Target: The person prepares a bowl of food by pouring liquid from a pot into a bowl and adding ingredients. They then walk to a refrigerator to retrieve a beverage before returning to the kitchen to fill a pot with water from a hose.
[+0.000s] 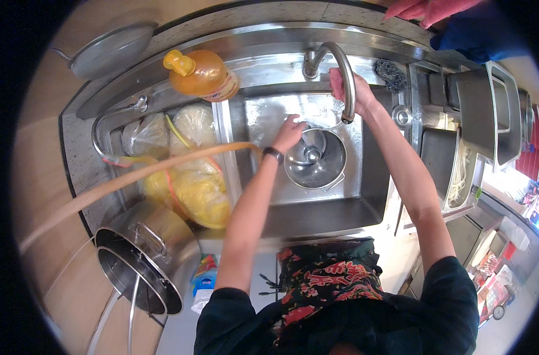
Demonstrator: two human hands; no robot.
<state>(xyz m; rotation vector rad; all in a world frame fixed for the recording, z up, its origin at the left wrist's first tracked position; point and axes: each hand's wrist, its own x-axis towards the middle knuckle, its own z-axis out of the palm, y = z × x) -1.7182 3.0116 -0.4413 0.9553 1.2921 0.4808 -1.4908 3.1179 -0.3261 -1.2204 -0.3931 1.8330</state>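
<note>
A round stainless steel pot (316, 177) with a wire side handle stands in the sink basin (260, 186). Inside it is a shiny metal piece (313, 155) with a rounded knob; its kind is unclear. My left hand (291, 133), slightly blurred, is at the pot's upper left rim, and its grip there is hidden. Beyond the curved metal faucet (347, 84), my right hand (362, 97) holds a pink sponge or cloth (337, 84) near the basin's back edge. The faucet spout partly covers that hand.
An orange detergent bottle (203, 75) stands behind the left basin, where plastic bags (189, 186) lie. A tan hose (163, 171) crosses over them. A steel wool scourer (390, 76) sits back right. Large pot (163, 248) at left; metal food pans (487, 115) at right.
</note>
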